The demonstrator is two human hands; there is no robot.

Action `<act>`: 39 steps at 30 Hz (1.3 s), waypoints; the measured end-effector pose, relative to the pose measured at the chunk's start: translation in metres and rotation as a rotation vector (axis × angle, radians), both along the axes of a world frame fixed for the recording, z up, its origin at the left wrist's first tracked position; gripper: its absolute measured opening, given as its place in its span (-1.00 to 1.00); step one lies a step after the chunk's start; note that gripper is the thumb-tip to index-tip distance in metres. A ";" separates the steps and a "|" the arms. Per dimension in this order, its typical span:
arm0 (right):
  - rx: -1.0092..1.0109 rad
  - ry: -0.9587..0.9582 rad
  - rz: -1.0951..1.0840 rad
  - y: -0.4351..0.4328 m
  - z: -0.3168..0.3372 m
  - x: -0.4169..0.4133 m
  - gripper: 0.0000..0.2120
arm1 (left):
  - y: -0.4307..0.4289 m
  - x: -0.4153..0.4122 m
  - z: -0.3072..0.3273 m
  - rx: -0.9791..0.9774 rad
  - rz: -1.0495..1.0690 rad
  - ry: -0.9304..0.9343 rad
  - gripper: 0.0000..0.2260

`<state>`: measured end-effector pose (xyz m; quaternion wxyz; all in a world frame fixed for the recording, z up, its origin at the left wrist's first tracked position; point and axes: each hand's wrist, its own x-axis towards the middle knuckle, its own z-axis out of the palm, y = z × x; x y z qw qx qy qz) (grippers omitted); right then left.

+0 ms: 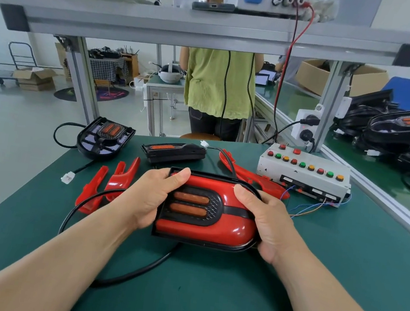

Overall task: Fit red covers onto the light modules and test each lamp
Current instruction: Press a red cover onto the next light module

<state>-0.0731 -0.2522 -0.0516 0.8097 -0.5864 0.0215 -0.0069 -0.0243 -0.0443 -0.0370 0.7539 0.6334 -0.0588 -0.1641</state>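
We grip one light module [207, 210] near centre, red cover on, in our left hand [153, 198] and right hand [265, 222]; two bare modules [173, 151] and loose covers [110, 185] wait farther left, untested.

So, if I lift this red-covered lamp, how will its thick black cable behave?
Probably floppy: the thick black cable lies in loose curves. It likely drags behind the red-covered lamp, and its loop may catch the glossy red forked covers it crosses.
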 end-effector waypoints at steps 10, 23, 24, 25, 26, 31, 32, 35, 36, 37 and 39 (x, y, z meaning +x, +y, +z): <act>-0.017 0.083 0.084 -0.009 0.003 0.000 -0.62 | 0.000 -0.004 0.003 0.123 0.080 -0.021 -0.52; -0.001 0.139 0.073 -0.014 0.005 0.000 -0.63 | -0.003 -0.006 0.007 0.144 0.036 0.025 -0.54; 0.026 0.137 0.087 -0.015 0.004 0.000 -0.62 | -0.001 -0.005 0.008 0.125 0.023 0.033 -0.51; 0.055 0.140 0.112 -0.015 0.005 0.000 -0.66 | 0.001 -0.005 0.009 0.113 0.013 0.039 -0.49; 0.072 0.143 0.136 -0.015 0.005 0.000 -0.69 | 0.003 -0.004 0.010 0.108 0.004 0.047 -0.47; -0.156 0.112 -0.067 -0.017 0.006 0.007 -0.65 | 0.015 -0.003 0.012 0.200 -0.118 0.134 -0.44; -0.208 0.089 -0.128 -0.018 0.006 0.008 -0.68 | 0.015 -0.004 0.013 0.228 -0.154 0.144 -0.44; -0.284 0.046 -0.179 -0.021 0.006 0.006 -0.75 | 0.010 -0.008 0.015 0.253 -0.215 0.162 -0.35; -0.325 0.040 -0.159 -0.021 0.006 0.005 -0.75 | 0.008 -0.009 0.015 0.250 -0.234 0.162 -0.34; -0.365 0.030 -0.132 -0.020 0.006 0.003 -0.76 | 0.006 -0.010 0.014 0.251 -0.254 0.162 -0.34; -0.462 0.001 -0.091 -0.019 0.005 0.002 -0.78 | 0.003 -0.012 0.013 0.267 -0.284 0.155 -0.37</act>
